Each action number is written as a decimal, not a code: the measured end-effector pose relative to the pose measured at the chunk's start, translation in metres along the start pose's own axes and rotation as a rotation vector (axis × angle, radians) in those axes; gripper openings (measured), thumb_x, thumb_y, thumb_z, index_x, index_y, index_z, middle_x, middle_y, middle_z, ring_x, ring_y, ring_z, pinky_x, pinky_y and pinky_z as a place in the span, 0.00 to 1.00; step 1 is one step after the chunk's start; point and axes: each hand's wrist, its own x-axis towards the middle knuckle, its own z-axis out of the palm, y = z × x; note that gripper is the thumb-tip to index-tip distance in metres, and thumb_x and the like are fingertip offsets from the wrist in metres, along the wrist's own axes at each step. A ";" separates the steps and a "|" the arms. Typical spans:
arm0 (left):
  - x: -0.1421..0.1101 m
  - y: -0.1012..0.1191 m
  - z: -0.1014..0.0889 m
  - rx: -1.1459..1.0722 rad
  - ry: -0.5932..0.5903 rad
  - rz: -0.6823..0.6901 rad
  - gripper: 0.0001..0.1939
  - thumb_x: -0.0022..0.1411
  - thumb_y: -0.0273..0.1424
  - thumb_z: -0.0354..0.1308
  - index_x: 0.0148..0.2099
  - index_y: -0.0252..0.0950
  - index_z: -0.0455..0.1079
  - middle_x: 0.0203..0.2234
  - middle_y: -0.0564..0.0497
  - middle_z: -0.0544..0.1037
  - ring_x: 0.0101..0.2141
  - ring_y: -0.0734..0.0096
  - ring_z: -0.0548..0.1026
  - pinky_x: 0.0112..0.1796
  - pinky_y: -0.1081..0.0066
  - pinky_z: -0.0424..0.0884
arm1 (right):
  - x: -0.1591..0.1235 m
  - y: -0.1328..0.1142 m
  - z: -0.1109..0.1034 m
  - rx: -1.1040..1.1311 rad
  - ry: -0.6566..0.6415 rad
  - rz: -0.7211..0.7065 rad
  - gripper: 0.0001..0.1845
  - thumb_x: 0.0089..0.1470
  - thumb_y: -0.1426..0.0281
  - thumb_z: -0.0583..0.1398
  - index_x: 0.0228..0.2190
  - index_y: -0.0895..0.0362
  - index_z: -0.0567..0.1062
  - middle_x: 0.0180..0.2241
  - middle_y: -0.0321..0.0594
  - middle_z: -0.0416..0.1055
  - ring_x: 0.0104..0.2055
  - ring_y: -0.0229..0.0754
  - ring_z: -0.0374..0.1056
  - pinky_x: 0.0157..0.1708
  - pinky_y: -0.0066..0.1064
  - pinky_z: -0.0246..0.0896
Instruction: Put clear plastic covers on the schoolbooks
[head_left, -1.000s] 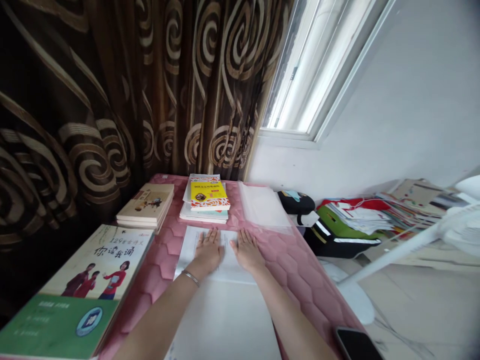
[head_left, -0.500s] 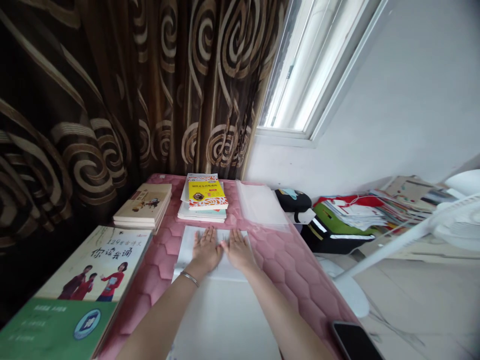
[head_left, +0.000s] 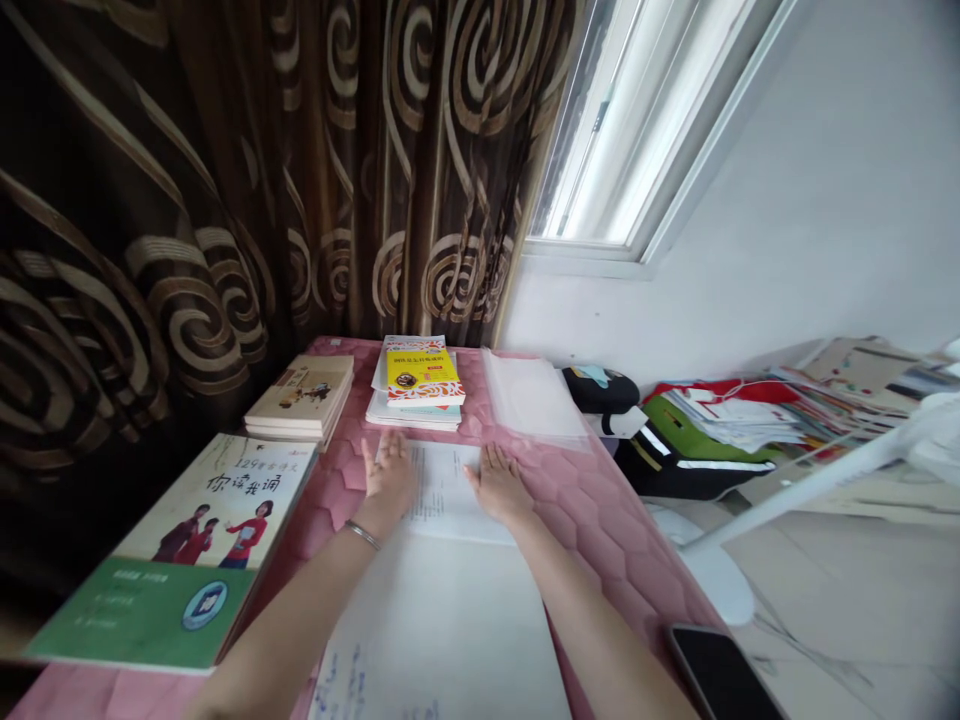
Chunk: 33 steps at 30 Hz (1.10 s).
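Observation:
Under both forearms a white sheet of paper [head_left: 450, 610] stretches toward me, with faint blue handwriting at its lower left. Its far part is a printed page [head_left: 439, 490] under a pale, filmy layer; I cannot tell whether that layer is a clear cover or a fold. My left hand [head_left: 388, 475], a silver bangle at its wrist, rests flat with spread fingers on the page's left edge. My right hand [head_left: 499, 485] lies flat on the right edge, fingers stretched out. Neither hand holds anything.
On the pink quilted surface [head_left: 592, 545] lie a large green-and-white book [head_left: 172, 560], a tan book stack [head_left: 300, 395], a yellow-labelled book [head_left: 424, 372] on others, clear plastic sheets [head_left: 532, 395] and a phone [head_left: 724, 675]. A white fan [head_left: 810, 490] stands right.
My hands have slid apart from the page's middle to its left and right edges. Printed text now shows between them. The view has shifted slightly.

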 end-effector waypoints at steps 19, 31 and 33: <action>0.008 0.016 0.011 -0.157 -0.118 0.157 0.32 0.67 0.39 0.35 0.70 0.36 0.43 0.69 0.49 0.45 0.67 0.60 0.43 0.63 0.43 0.33 | -0.004 -0.013 0.001 -0.008 0.053 -0.026 0.37 0.65 0.57 0.34 0.65 0.69 0.48 0.68 0.52 0.39 0.70 0.48 0.33 0.65 0.52 0.27; -0.079 -0.015 -0.004 -0.039 -0.040 0.117 0.27 0.69 0.32 0.39 0.67 0.32 0.56 0.65 0.44 0.57 0.64 0.61 0.57 0.63 0.56 0.52 | -0.004 -0.021 -0.009 -0.090 -0.004 0.039 0.34 0.65 0.61 0.42 0.64 0.70 0.50 0.68 0.57 0.40 0.70 0.55 0.36 0.62 0.57 0.36; -0.085 -0.014 -0.001 -0.059 0.005 0.109 0.26 0.69 0.33 0.39 0.66 0.32 0.57 0.65 0.44 0.58 0.63 0.61 0.58 0.63 0.56 0.53 | -0.003 -0.033 -0.010 -0.097 0.058 0.021 0.31 0.64 0.64 0.45 0.62 0.69 0.57 0.67 0.60 0.45 0.68 0.57 0.40 0.60 0.57 0.40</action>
